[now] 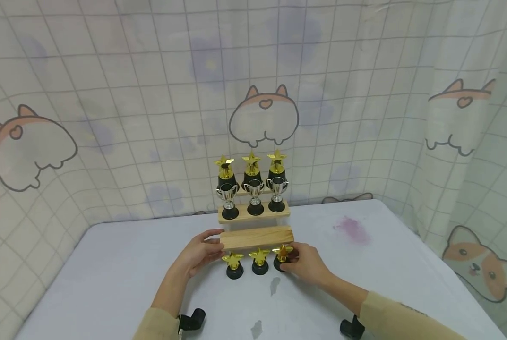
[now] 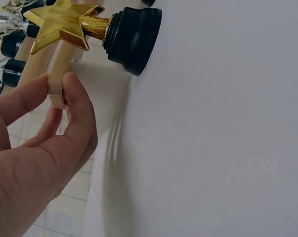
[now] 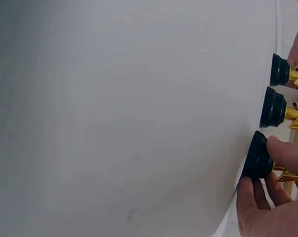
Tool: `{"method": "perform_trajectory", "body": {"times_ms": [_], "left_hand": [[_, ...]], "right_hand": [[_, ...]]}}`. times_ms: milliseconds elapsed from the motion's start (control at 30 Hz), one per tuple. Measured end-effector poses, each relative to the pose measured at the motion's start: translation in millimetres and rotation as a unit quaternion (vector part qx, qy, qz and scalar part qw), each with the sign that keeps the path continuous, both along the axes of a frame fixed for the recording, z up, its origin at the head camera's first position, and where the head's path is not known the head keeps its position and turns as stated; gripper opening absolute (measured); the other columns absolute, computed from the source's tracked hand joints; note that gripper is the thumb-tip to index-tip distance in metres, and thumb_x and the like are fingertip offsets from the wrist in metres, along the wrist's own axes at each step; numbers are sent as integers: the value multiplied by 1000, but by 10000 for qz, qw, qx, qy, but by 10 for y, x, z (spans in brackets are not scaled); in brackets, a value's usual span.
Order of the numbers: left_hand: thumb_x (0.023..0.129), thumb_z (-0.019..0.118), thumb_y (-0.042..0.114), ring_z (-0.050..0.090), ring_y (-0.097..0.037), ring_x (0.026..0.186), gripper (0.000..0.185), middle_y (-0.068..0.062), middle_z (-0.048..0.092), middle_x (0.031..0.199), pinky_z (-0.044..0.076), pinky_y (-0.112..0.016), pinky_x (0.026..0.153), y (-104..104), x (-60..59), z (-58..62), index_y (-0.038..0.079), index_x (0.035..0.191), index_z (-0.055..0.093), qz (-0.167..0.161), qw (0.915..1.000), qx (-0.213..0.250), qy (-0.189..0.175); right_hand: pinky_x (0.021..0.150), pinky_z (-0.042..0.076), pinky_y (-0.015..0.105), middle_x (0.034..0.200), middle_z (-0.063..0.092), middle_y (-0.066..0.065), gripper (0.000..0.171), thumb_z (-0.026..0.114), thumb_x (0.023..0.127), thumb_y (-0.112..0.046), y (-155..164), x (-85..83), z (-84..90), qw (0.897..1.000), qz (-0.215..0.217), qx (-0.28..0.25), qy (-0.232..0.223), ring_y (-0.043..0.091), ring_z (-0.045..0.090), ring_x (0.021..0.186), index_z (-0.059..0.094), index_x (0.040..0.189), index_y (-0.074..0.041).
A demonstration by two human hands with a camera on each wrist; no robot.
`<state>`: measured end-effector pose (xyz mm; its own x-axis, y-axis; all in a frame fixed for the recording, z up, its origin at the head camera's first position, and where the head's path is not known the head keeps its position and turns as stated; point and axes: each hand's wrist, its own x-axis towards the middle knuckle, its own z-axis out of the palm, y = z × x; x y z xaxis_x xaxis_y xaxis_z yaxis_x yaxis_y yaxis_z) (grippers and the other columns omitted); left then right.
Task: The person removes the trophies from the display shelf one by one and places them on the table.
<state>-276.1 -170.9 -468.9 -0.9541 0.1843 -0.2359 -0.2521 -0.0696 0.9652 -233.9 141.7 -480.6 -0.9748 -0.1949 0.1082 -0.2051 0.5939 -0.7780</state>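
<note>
The head view shows the whole white counter [image 1: 121,269] with a stepped wooden stand [image 1: 255,237] in the middle. On the counter in front of the stand sit 3 small gold star trophies with black round bases. Up on the stand are 3 little silver cup trophies [image 1: 254,196], and behind them 3 more gold star trophies [image 1: 251,166]. Only this view shows those back rows and the cat-print curtain [image 1: 108,94] behind.

The left wrist view shows the left gold star trophy [image 2: 89,27] up close, tipped sideways in the picture, with the pale end of the wood just beside it. The right wrist view shows the 3 black bases in a row at the counter's edge. The stars there are mostly cut off.

In the head view the right trophy is partly hidden by fingers. The middle gold star trophy [image 1: 260,261] stands free, with no hand on it.

The left hand [image 1: 200,252] pinches the left end of the low wooden step, thumb on one side and fingers on the other, with a narrow gap. The right hand [image 1: 306,264] curls its thumb and fingers around the right gold star trophy [image 1: 282,255], holding it by the black base as it stands on the counter.
</note>
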Motion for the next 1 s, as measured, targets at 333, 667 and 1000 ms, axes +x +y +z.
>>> {"method": "perform_trajectory", "body": {"times_ms": [333, 667, 1000], "left_hand": [[95, 63, -8, 67, -25, 97, 56, -28, 58, 127, 59, -35, 88, -16, -6, -4, -3, 148, 45, -32, 10000, -65, 19], [95, 64, -5, 67, -25, 99, 57, -27, 57, 129, 58, -35, 88, -22, 2, 12, -2, 149, 45, -45, 9999, -154, -27], [95, 64, -5, 68, -25, 99, 57, -27, 57, 130, 58, -36, 89, -13, 2, 6, -2, 149, 45, -31, 9999, -124, -46]], "right_hand": [[79, 58, 34, 96, 70, 2, 45, 90, 76, -4, 45, -7, 31, 9999, -36, -60, -124, 18, 66, 88, 70, 116, -1], [80, 57, 36, 94, 69, 4, 32, 86, 75, 0, 193, -16, 153, 9998, -112, -59, -175, 18, 65, 88, 70, 102, -3], [77, 52, 32, 95, 68, 9, 23, 81, 81, 2, 361, -79, 340, 9999, -77, -56, -54, 18, 63, 87, 67, 99, -2]]}}
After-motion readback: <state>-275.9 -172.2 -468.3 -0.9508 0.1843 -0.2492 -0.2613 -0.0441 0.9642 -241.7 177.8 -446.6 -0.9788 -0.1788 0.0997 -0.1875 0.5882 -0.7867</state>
